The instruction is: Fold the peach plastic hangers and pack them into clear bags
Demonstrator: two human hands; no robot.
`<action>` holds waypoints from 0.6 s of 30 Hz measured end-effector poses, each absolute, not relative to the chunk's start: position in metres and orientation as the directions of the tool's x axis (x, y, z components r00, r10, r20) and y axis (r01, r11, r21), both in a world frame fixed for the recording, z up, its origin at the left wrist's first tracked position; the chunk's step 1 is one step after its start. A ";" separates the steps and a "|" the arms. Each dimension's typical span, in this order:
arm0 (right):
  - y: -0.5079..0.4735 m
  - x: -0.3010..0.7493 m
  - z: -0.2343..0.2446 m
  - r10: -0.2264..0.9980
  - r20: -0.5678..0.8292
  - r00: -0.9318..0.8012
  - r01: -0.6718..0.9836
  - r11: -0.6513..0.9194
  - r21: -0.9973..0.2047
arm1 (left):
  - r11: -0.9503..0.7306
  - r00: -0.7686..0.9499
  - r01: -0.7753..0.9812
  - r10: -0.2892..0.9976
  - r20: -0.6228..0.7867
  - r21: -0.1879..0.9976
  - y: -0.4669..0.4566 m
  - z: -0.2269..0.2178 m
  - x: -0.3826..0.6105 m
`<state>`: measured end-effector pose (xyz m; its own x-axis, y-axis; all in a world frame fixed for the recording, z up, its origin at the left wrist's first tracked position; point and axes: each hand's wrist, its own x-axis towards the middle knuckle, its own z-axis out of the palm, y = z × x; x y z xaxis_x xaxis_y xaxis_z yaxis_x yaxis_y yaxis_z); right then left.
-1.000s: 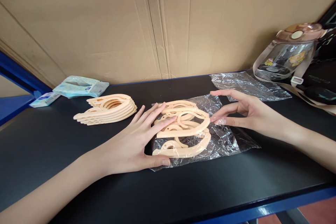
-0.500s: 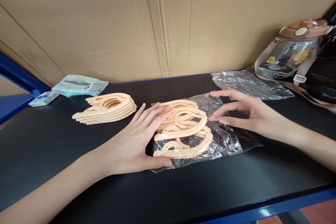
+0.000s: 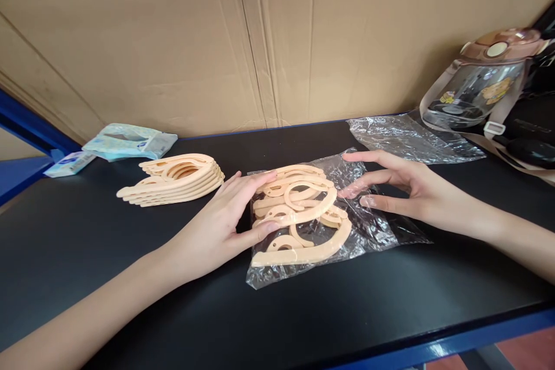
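A clear plastic bag (image 3: 373, 231) lies in the middle of the black table (image 3: 130, 277) with several peach plastic hangers (image 3: 299, 214) inside it. My left hand (image 3: 217, 225) rests at the bag's left edge, fingers stretched over the hangers and thumb against their side. My right hand (image 3: 403, 188) hovers on the bag's right part, fingers spread and touching the film, holding nothing.
A neat stack of peach hangers (image 3: 173, 179) lies to the left. Behind it are a pale blue wipes packet (image 3: 130, 141) and a small white pack (image 3: 69, 163). An empty clear bag (image 3: 411, 139) and a lidded water jug (image 3: 481, 87) sit at the right. A cardboard wall stands behind.
My left hand has drawn in, its thumb moving from the bag's lower corner up to the hangers' side. The hangers shifted slightly inside the bag. My right hand barely moved.
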<state>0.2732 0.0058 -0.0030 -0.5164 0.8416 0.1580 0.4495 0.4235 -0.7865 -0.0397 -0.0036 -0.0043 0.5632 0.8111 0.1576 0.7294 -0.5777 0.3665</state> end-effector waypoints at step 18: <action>0.005 0.276 -0.004 0.791 0.241 -0.562 0.483 0.550 -0.681 | -0.645 0.626 0.681 0.758 0.180 0.347 -0.003 -0.007 -0.040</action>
<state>0.2758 0.0051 -0.0043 -0.5620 0.7913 0.2408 0.4829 0.5503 -0.6812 -0.0403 -0.0029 -0.0073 0.6264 0.7585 0.1796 0.6810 -0.6447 0.3474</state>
